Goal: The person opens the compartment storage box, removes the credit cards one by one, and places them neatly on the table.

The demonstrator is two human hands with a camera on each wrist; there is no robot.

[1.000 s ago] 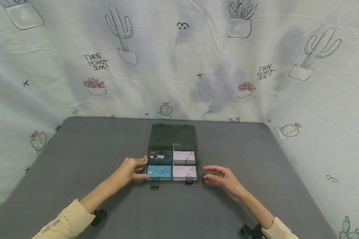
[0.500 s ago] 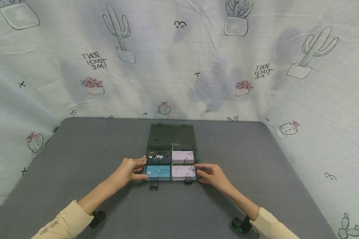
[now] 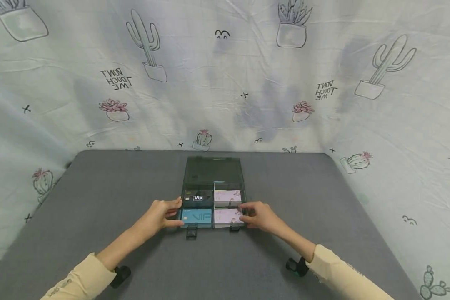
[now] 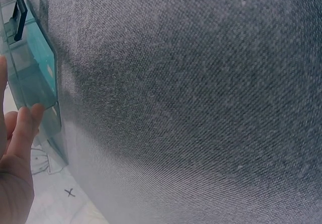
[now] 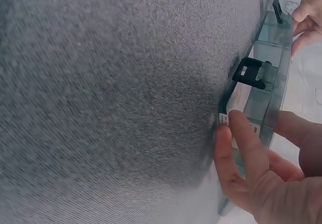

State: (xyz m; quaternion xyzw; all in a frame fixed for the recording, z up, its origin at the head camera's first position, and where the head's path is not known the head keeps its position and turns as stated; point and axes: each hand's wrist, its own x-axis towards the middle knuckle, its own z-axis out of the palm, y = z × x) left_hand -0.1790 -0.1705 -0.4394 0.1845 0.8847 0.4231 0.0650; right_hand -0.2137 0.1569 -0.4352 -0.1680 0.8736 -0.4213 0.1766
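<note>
In the head view a see-through, dark-green plastic storage box (image 3: 213,170) lies with its lid raised at the back. Four-way compartments hold a black Vip card (image 3: 198,198), a blue VIP card (image 3: 196,216), a pink card stack (image 3: 227,196) at the back right and another pink card stack (image 3: 228,216) in front. My left hand (image 3: 159,214) holds the box's left wall by finger and thumb. At the right wall my right hand (image 3: 260,216) grips the edge; in the right wrist view its thumb reaches over the rim, fingers outside.
Two black latches, a left latch (image 3: 191,231) and a right latch (image 3: 234,226), hang at the box's front. A grey cloth-covered table (image 3: 135,179) lies beneath. Behind it hangs a white curtain (image 3: 195,75) with cactus prints.
My right hand has moved left from beside the box onto its right wall and now grips it. The left hand stays at the left wall. The view has shifted slightly.
</note>
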